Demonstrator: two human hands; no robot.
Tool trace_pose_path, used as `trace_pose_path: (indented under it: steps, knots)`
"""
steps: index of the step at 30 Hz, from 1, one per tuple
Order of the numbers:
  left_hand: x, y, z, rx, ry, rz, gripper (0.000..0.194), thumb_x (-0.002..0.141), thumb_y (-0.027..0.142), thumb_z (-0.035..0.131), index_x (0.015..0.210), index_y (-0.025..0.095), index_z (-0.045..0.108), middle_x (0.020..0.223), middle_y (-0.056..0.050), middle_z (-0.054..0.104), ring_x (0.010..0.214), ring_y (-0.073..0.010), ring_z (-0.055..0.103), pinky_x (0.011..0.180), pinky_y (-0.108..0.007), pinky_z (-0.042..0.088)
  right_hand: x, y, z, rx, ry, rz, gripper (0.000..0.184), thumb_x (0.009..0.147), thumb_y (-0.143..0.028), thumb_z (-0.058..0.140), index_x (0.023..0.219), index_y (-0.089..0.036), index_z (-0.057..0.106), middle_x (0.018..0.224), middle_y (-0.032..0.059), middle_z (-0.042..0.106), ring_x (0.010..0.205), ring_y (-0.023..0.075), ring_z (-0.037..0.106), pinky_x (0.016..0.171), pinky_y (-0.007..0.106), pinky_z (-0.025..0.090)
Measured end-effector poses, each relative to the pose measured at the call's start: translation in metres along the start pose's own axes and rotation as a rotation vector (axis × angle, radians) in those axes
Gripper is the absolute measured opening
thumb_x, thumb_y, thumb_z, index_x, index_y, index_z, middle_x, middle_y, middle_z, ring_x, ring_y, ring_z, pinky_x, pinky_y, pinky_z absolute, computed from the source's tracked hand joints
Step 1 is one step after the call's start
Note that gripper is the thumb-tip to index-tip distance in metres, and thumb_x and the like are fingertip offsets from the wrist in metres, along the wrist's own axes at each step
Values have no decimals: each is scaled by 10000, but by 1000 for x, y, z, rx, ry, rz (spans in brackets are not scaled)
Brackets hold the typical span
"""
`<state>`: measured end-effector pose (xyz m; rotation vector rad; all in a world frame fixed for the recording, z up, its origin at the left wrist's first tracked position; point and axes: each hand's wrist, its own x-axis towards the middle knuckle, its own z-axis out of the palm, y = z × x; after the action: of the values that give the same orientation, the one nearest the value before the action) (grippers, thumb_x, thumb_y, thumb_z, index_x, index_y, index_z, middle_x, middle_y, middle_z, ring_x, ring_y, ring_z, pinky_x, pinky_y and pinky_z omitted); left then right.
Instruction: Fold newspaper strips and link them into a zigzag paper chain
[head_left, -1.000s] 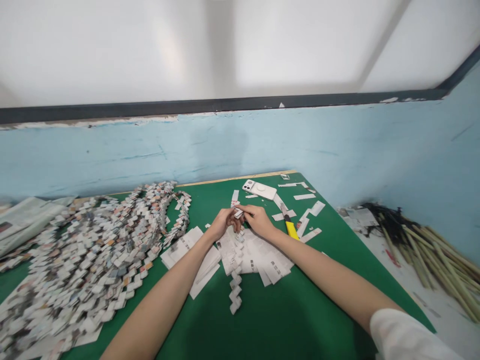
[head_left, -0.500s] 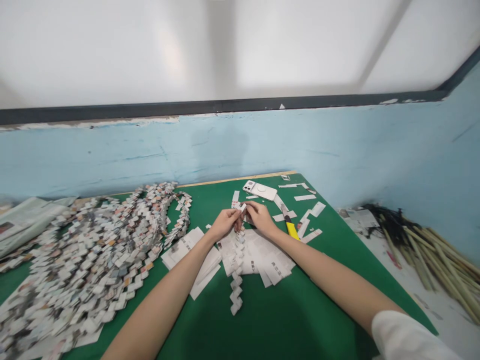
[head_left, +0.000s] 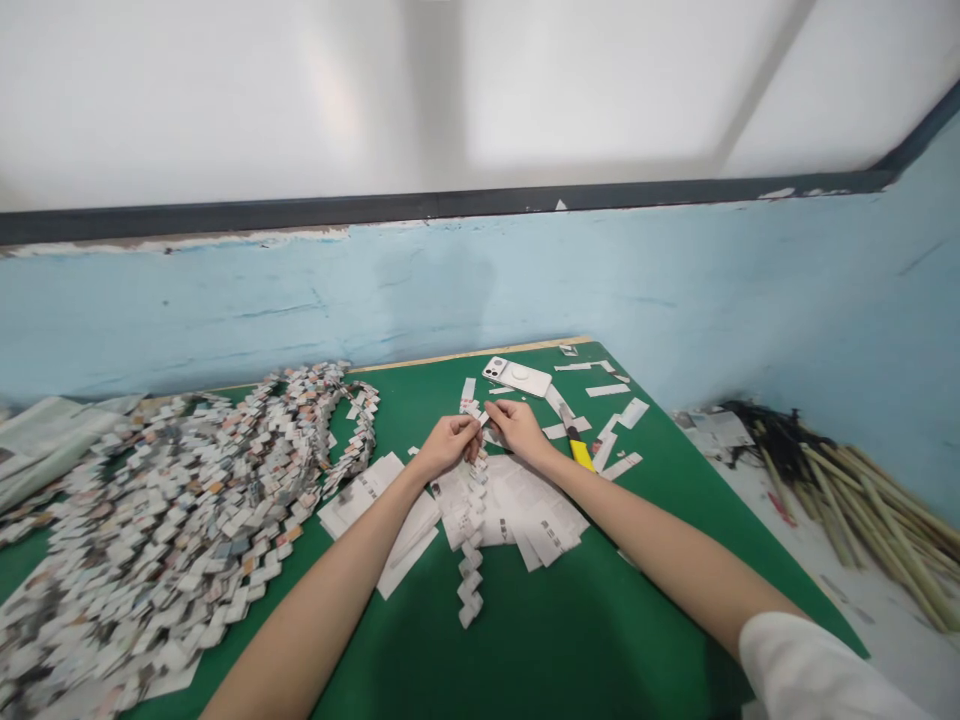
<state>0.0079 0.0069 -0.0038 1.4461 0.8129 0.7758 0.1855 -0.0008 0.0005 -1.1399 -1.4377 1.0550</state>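
Note:
A zigzag chain of folded paper [head_left: 470, 580] hangs down from between my hands and lies over loose printed sheets. My left hand [head_left: 451, 442] is closed on the upper end of this chain. Close beside it, my right hand [head_left: 516, 427] pinches a small folded white paper strip [head_left: 484, 417] at the chain's top. The fingertips of both hands nearly meet there, and my fingers partly hide the joint. Under and around the hands lie printed paper sheets [head_left: 551, 535], with another stack of sheets [head_left: 409, 555] by my left forearm.
A large heap of folded-paper chain [head_left: 187, 500] covers the green table's [head_left: 510, 650] left side. Behind my hands lies a white phone [head_left: 517, 377]. A yellow utility knife [head_left: 580, 452] and loose paper strips [head_left: 634, 413] are to the right. Bamboo poles [head_left: 885, 530] lie beyond the table edge.
The whole view has shifted slightly. My right fingertips have moved a little along the paper strip, while both hands stay at the chain's top end.

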Motion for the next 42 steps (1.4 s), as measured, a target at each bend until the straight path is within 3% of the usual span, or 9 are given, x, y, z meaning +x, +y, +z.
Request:
trace_pose_path:
  steps: [11,21,27,33,37,42]
  knots:
    - [4,-9,0,-209,83,-10,468,836,595,712,768,140,625,480,-8,602,425,-125,541,481,-237,397,1,-2,-2,-10,65,-44,551,880,-638,603,573,-184,547,481,-25,446,476,113,377,466,259,279]
    - [5,-10,-1,-235,60,-4,467,850,589,714,755,141,624,474,-9,598,418,-123,534,476,-240,401,1,-1,-2,-58,115,-88,561,881,-624,594,547,-184,503,506,-30,392,501,106,329,485,268,243]
    - [4,-5,-1,-307,110,-7,475,804,590,762,749,142,612,472,0,584,403,-112,509,463,-242,392,0,0,0,88,6,36,571,903,-675,562,638,-171,598,470,-41,419,438,97,315,452,258,231]
    - [3,-3,-1,-294,78,-5,471,816,579,756,731,139,612,474,-12,582,407,-114,514,464,-243,381,-4,-5,3,120,-80,37,553,879,-677,597,627,-186,553,461,-57,379,434,89,295,443,247,229]
    - [5,-5,-2,-341,103,-18,459,811,568,766,730,143,609,483,1,571,414,-109,504,470,-246,389,-7,-8,2,147,-87,17,514,909,-602,581,616,-180,567,443,-55,381,432,89,291,453,249,227]
    - [6,-7,-4,-369,186,-5,445,795,543,792,724,151,596,500,19,554,452,-93,495,479,-227,355,-11,-9,-1,99,-203,-39,434,900,-442,599,574,-156,620,444,-33,450,437,90,335,474,256,227]
